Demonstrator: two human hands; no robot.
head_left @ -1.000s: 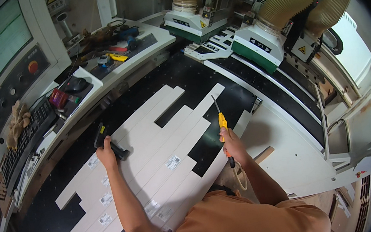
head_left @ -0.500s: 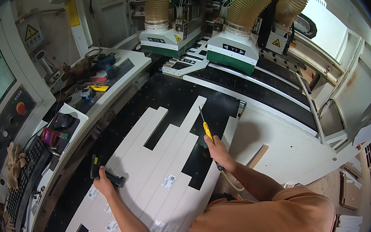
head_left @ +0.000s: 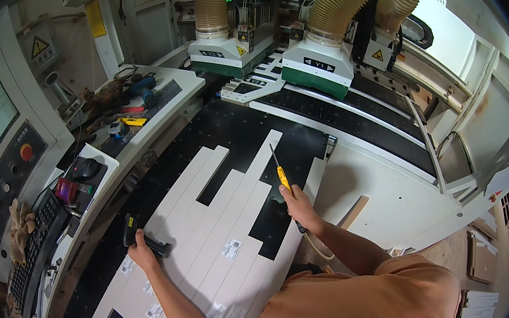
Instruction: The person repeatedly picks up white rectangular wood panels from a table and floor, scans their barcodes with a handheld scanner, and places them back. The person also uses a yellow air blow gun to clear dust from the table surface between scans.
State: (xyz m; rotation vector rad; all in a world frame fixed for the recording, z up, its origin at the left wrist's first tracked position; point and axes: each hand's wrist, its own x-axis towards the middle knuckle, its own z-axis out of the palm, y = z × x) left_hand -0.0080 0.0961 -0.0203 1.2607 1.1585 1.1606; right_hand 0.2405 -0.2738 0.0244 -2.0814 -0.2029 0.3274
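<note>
Here's the right hand (head_left: 301, 206), fingers wrapped round a yellow air blow gun (head_left: 282, 178), its long axis and thin nozzle (head_left: 275, 156) pointing away from the body, slightly left, above the black machine bed (head_left: 233, 123)! And the left hand (head_left: 142, 249) grips a black handheld scanner (head_left: 160, 248), slanting upper-left to lower-right over the white boards (head_left: 193, 220).

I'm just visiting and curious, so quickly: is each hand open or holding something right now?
Left hand: closed, holding a black handheld device.
Right hand: closed, holding a long-tipped yellow tool.
</note>
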